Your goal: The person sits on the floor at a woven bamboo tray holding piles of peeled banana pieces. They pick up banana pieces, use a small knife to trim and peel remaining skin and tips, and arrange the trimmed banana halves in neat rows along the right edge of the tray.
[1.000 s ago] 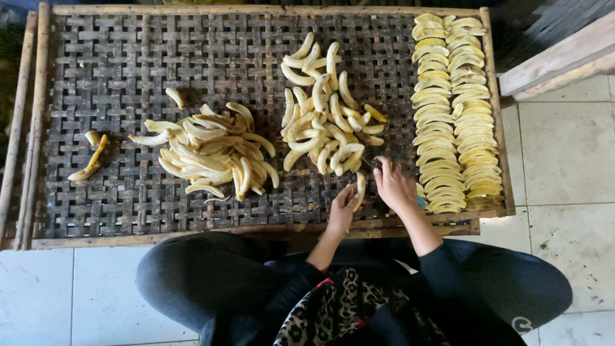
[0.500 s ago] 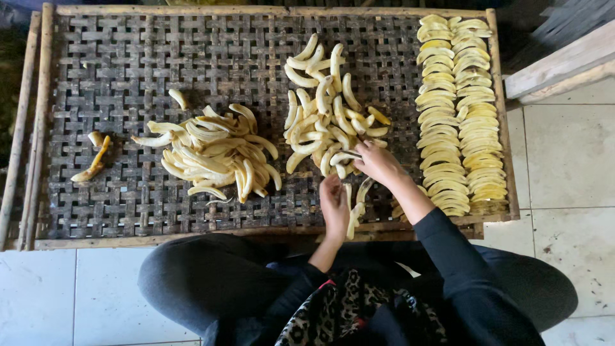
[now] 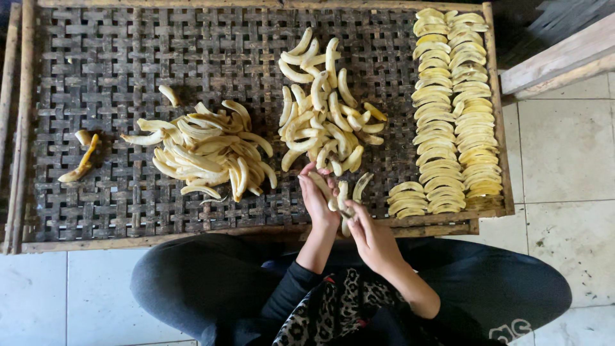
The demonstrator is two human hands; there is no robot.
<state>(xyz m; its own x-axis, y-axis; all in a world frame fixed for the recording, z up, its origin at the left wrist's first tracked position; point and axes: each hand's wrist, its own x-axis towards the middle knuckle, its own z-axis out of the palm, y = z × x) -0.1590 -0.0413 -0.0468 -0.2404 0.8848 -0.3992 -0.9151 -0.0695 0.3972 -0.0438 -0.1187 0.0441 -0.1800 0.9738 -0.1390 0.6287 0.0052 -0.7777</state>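
Left of centre we see a heap of peeled banana slices on the woven drying rack. At lower centre our left hand closes its grip on a banana slice, long axis running up the frame. Our right hand, just beside and below, pinches its lower end. At right, neat rows of laid slices stand nearer the right hand.

I saw open woven tray at ten o'clock; the banana heap blocked twelve, the slice rows walled off two.
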